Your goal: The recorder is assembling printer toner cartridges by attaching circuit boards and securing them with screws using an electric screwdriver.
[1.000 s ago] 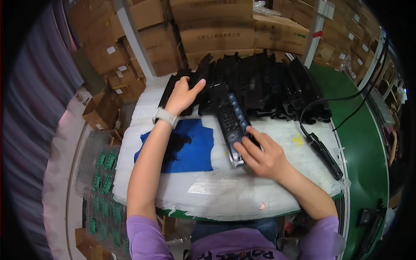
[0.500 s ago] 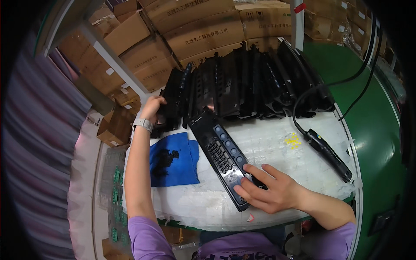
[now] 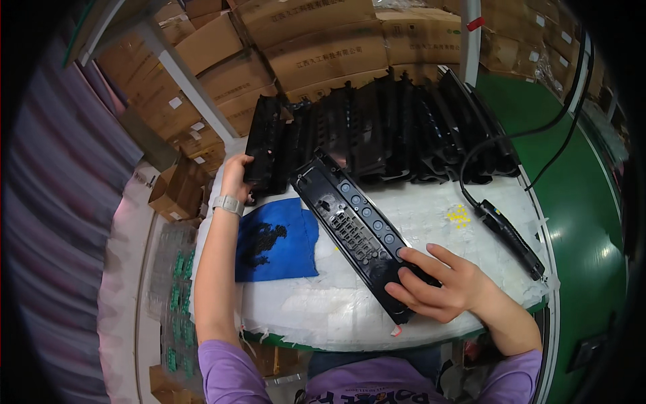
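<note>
My right hand (image 3: 441,284) grips the lower right end of a long black plastic panel (image 3: 360,232), its fingers lying over the face. The panel slants across the white-covered table, with a row of round grey buttons along one side and a grid of small slots beside them. At the left end of a row of similar parts, my left hand (image 3: 238,176) is closed on the edge of another black panel (image 3: 264,138), which stands upright. Part of that hand's grip is hidden behind it. A blue cloth (image 3: 306,249) with small black pieces (image 3: 262,242) on it lies between my arms.
Several black panels (image 3: 370,128) stand packed along the table's back. On the right lie a black corded handheld tool (image 3: 508,239) and small yellow bits (image 3: 459,216). Cardboard boxes (image 3: 323,57) are stacked behind. An open carton (image 3: 180,188) sits at the left.
The buttoned panel has shifted a little to the right with my right hand. At the row's left end, the panel in my left hand now stands straighter and farther left.
</note>
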Available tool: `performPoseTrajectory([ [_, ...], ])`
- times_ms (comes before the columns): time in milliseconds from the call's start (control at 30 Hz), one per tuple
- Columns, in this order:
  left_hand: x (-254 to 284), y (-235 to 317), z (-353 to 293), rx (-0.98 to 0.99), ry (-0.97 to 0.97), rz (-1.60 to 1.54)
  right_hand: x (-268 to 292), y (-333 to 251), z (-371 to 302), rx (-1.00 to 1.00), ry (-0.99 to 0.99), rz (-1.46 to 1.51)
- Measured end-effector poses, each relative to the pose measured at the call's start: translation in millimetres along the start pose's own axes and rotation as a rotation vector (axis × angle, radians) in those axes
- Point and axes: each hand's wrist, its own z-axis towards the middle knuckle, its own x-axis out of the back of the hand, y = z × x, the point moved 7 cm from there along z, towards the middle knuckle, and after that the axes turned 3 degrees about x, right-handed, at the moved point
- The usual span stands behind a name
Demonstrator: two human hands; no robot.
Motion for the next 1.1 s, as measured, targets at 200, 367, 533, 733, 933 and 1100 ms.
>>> performPoseTrajectory([
  [200, 12, -2, -48, -0.096, -0.047, -0.130, 1, -5, -13, -0.015, -0.086, 0.065],
  [367, 20, 0, -121, -0.196, -0.119, -0.012, 1, -6, -64, -0.049, -0.412, 0.200],
  [533, 11, -4, -168, -0.247, -0.293, 0.170, 7, 50, -93, -0.661, -0.471, 0.454],
  [733, -40, -36, -198, -0.192, -0.661, 0.465, -23, 64, -118, -0.849, -0.311, 0.564],
  [933, -118, -69, -235, -0.217, -0.701, 0.906, -13, 93, -104, -0.953, -0.082, 0.475],
  [1100, -160, -39, -267, -1.292, -0.425, 0.973, -9, 72, -62, -0.902, -0.028, 0.570],
])
